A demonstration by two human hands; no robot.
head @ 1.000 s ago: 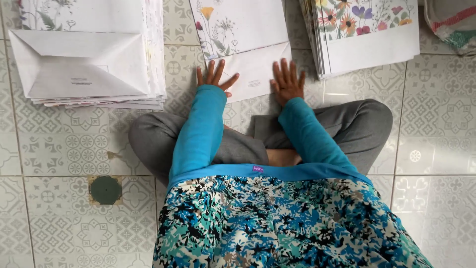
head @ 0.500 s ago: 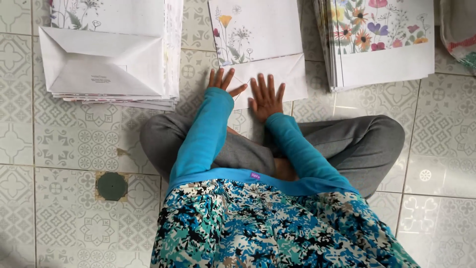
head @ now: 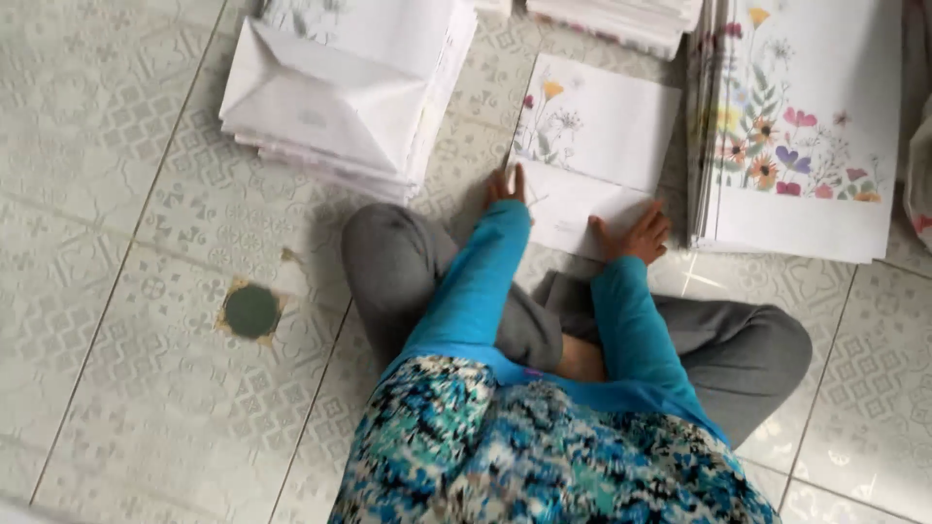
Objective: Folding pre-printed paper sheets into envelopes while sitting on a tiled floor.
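Hands (head: 507, 186) (head: 633, 235) spread wider on sheet (head: 592, 155).

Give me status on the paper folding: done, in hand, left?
Done: a stack of folded envelopes lies at upper left. In hand: the left hand and right hand press the flap of one flowered sheet on the floor. Left: a pile of flat flowered sheets at right.

My teal sleeves (head: 621, 320) meet a blue floral top (head: 524, 456). Beyond my grey trousers (head: 398, 262), white sheet (head: 592, 146) with painted wildflowers; pale patterned floor tiles (head: 126, 388) beneath.
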